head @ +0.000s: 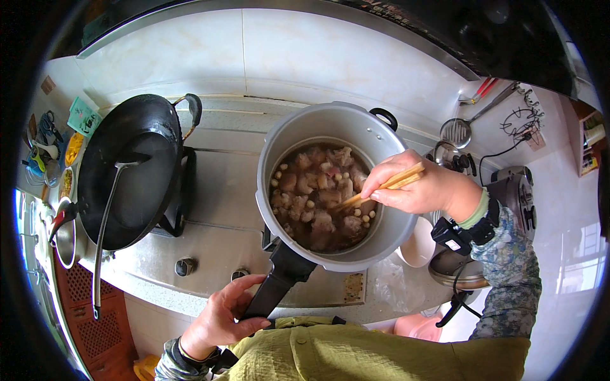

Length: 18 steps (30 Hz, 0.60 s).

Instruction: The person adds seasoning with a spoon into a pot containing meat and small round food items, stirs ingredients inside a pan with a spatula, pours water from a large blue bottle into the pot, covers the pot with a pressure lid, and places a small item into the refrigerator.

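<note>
A deep metal pressure cooker pot (pixel 333 264) without its lid stands over the right side of the stove. My left hand (pixel 228 312) grips its long black handle (pixel 276 278) near the end. Inside, meat chunks (pixel 324 221) and several small pale round pieces (pixel 310 204) sit in brown broth. My right hand (pixel 410 183) holds a pair of wooden chopsticks (pixel 398 178) across the right side of the pot. Their tips reach down into the food, where the liquid hides them.
A black wok (pixel 147 190) with a long-handled metal turner (pixel 110 205) in it sits on the left. Right of the pot are a white bowl (pixel 419 243), a lidded pan (pixel 457 266) and a clear plastic bag (pixel 398 285). A skimmer (pixel 456 132) hangs on the wall.
</note>
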{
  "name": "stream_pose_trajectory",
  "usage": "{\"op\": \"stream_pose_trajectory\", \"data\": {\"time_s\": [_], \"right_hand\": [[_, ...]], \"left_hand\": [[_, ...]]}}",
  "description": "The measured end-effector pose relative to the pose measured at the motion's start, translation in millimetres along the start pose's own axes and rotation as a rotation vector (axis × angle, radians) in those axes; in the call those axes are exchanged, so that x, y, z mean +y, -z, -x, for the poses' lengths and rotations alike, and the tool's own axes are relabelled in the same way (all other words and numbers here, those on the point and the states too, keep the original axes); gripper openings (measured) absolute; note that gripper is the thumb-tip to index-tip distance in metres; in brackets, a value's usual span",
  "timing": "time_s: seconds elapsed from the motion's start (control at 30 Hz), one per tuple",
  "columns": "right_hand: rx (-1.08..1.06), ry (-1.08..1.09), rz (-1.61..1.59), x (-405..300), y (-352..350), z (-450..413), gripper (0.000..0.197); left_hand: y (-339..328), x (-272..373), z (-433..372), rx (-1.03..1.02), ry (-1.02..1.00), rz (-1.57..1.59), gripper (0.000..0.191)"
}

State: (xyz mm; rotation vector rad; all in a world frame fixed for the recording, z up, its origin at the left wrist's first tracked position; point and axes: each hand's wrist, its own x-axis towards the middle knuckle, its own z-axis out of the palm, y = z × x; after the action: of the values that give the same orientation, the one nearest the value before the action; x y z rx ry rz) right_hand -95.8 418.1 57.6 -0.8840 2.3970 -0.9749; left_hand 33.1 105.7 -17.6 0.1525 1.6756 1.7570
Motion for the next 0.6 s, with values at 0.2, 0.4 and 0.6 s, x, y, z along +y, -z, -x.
{"op": "stream_pose_trajectory", "data": {"time_s": [0.2, 0.4, 0.6], "right_hand": [[0.236, 0.070, 0.036, -11, 12, 3, 0.008], [0.324, 0.143, 0.264, 0, 6, 2, 0.005], [0.091, 0.022, 0.123, -15, 0, 16, 0.007]], "left_hand": [[0, 0, 2, 0.014, 0.021, -0.012, 0.060], [-1, 2, 2, 0.021, 0.012, -0.020, 0.060], [-2, 6, 2, 0.016, 0.038, -0.013, 0.060]]}}
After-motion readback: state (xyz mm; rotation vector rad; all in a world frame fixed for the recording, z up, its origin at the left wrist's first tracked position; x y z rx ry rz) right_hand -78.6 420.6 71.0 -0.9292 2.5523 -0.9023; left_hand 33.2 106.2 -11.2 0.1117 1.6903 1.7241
